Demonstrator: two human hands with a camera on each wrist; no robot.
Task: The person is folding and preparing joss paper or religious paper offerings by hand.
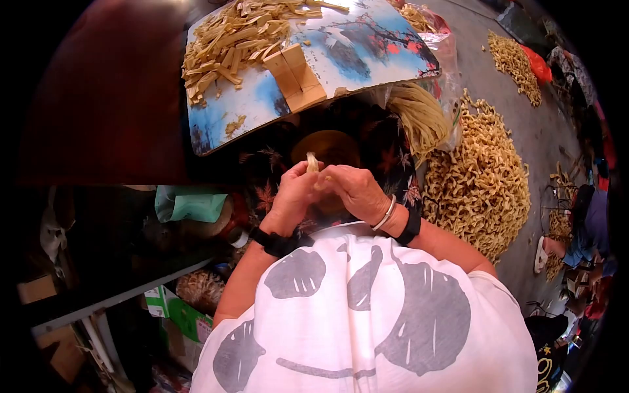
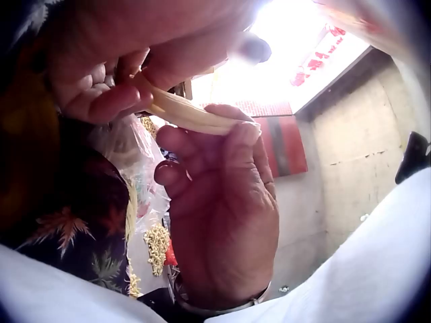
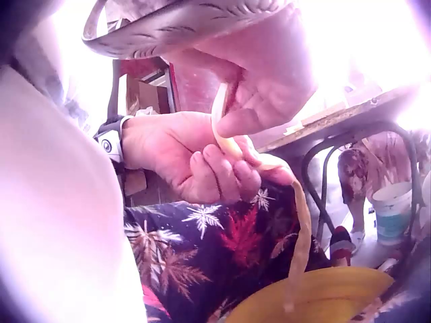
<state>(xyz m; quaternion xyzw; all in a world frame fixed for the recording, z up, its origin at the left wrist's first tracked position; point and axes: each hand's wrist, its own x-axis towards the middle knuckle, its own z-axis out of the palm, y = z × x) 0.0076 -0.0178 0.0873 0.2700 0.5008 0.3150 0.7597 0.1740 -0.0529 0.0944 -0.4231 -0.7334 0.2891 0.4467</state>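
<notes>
A soft, pale yellow strip (image 2: 185, 113) stretches between the two hands, above the lap. My left hand (image 1: 293, 191) pinches one part of it, and a short end stands up past the fingertips in the head view. With thumb and fingers, my right hand (image 1: 357, 191), a bracelet at its wrist, grips another part. In the right wrist view the left hand (image 3: 195, 158) has its fingers curled round the strip, and a long tail dangles toward a yellow bowl (image 3: 316, 299). The right hand (image 3: 262, 74) is close above it there.
Ahead is a painted tabletop (image 1: 262, 108) with a heap of pale sticks (image 1: 242, 39) and a small wooden block (image 1: 295, 77). A bundle of long strips (image 1: 419, 118) hangs at its right corner. A large pile of short twisted pieces (image 1: 478, 183) covers the floor at right.
</notes>
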